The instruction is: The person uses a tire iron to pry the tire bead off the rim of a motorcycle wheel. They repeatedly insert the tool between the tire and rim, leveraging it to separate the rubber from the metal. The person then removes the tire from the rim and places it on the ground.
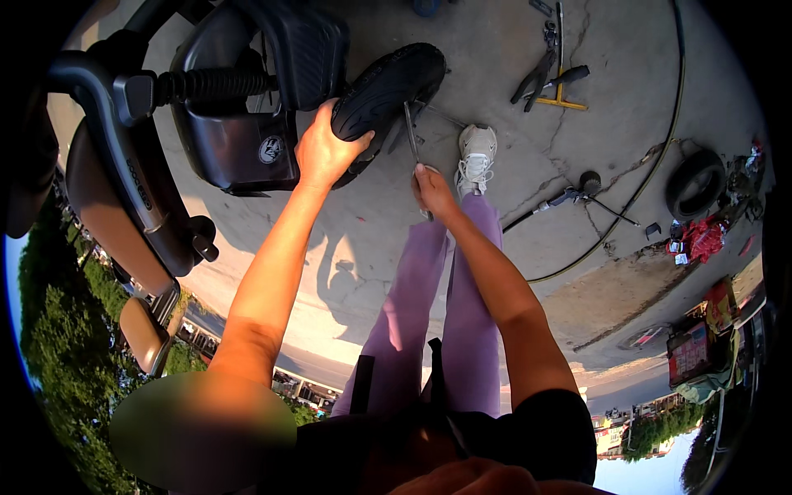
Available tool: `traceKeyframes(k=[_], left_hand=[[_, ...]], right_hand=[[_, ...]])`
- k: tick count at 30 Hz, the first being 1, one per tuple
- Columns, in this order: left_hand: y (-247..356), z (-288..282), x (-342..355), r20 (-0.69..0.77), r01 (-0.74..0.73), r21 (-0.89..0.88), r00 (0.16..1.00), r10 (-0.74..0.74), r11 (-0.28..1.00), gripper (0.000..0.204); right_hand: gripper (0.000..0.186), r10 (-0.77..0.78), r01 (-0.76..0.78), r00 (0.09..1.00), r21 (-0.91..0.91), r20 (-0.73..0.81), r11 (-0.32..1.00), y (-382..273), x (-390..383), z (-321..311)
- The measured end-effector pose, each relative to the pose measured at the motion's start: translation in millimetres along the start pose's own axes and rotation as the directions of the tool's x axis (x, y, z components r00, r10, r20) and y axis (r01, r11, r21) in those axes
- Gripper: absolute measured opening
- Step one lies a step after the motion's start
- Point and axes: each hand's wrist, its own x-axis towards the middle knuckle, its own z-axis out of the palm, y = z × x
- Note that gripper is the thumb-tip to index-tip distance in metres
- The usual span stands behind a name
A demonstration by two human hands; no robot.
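A black tyre [394, 82] is on the wheel of a dark scooter [239, 140]. My left hand [328, 148] is closed around the near side of this tyre, thumb over the tread. In my right hand [433, 191] is a slim metal tyre lever [411, 136], its far end against the side of the wheel. Whether the tip sits under the tyre's edge, I cannot tell. My white shoe [477, 157] stands on the concrete just right of the wheel.
Pliers [538, 76] and a yellow T-shaped tool [563, 104] lie on the ground at the upper right. An air gun with a gauge [577, 190] and a long black hose [672, 124] lie nearer. Farther right are a loose tyre [695, 183] and a red bag [705, 239].
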Motion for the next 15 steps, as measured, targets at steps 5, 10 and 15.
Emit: traceKeyframes(k=[5,10,15], left_hand=[[3.1,-1.0,4.3,-0.049,-0.002,0.012,0.999,0.002,1.000,0.068],[-2.4,-0.4,5.2,-0.087,-0.098,-0.066,0.992,0.092,0.993,0.066],[-8.3,8.1,-13.1,-0.114,-0.091,-0.103,0.990,0.080,0.990,0.060]], right_hand=[[0.059,0.098,-0.098,0.994,-0.010,0.057,0.995,-8.7,2.5,-5.3],[0.060,-0.207,0.153,0.973,-0.392,-0.099,0.907,1.5,1.0,-6.1],[0.054,-0.067,0.007,0.995,-0.607,-0.075,0.794,-33.5,-29.1,-46.4]])
